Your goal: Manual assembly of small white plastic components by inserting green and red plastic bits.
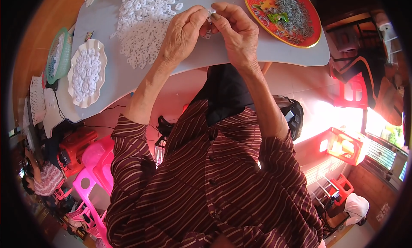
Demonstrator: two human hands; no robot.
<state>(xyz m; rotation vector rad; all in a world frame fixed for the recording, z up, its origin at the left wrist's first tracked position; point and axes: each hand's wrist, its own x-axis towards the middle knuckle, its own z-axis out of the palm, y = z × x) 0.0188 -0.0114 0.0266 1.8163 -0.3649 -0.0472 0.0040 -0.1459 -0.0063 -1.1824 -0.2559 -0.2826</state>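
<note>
Above the table's near edge my left hand and my right hand meet, fingertips pinched together. Between them is a small white plastic piece, partly covered by the fingers. Left of my hands, a heap of white oval plastic pieces with holes spreads over the grey table, with smaller white pieces scattered at its near side. On the right stands a round red tray with a floral pattern, holding many thin grey metal parts.
A wavy-rimmed white dish of white oval pieces stands at the table's left, beside a green basket. Pink chairs and red stools stand around on the floor. Other people sit at the lower left and lower right.
</note>
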